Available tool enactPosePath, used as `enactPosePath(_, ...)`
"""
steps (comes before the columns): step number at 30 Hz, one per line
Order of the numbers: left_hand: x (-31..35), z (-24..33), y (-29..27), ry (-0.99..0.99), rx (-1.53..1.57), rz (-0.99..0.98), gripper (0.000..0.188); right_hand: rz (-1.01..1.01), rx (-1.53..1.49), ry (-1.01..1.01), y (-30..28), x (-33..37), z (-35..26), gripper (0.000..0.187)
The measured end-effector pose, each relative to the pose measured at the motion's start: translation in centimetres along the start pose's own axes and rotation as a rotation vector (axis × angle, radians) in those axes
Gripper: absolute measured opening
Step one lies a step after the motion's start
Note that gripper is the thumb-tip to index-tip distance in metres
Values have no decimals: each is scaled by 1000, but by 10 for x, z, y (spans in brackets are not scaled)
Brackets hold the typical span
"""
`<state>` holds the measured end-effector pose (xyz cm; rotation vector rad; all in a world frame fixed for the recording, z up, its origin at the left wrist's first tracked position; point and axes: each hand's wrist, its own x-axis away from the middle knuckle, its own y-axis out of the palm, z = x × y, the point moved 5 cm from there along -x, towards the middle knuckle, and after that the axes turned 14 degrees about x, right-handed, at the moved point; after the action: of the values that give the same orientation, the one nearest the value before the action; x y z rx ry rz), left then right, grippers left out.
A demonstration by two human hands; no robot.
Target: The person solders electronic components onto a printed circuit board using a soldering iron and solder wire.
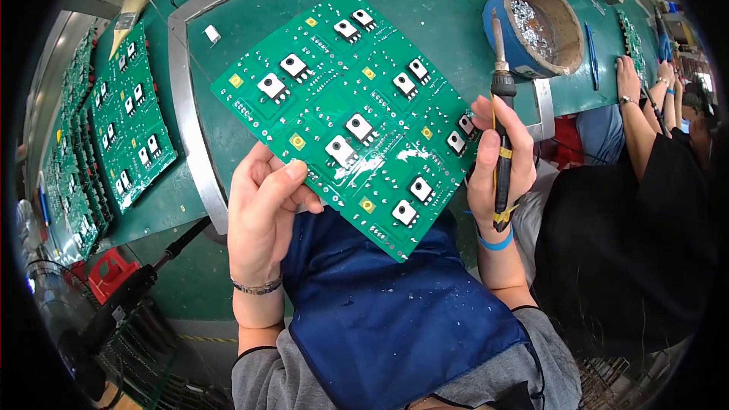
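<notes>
A large green circuit board (319,118) is tilted up in front of me, carrying several black-and-white transistors in pairs and small yellow squares. My left hand (267,193) grips its lower left edge, thumb on the top face and fingers underneath. At the right edge, my right hand (505,156) is closed round a soldering iron (502,91) with a black handle, its tip pointing up and away. Fingers of that same hand also reach the board's right edge; whether they press on it is hard to tell.
A blue round pot (497,30) with silvery scraps stands at the far right. More boards (129,125) lean in a row at left, below a brush (133,11). A metal frame (180,83) edges the green bench. Another person's hands (629,80) work at right.
</notes>
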<state>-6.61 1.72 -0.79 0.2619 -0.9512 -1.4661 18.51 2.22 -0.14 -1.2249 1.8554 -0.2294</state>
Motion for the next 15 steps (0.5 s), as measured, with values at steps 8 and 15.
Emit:
enactPosePath(8, 4, 14, -4, 8, -393, 20, 44, -19, 21, -43, 3, 0, 1, 29)
enactPosePath(15, 10, 16, 5, 82, -313, -39, 47, -27, 38, -28, 5, 2, 3, 28)
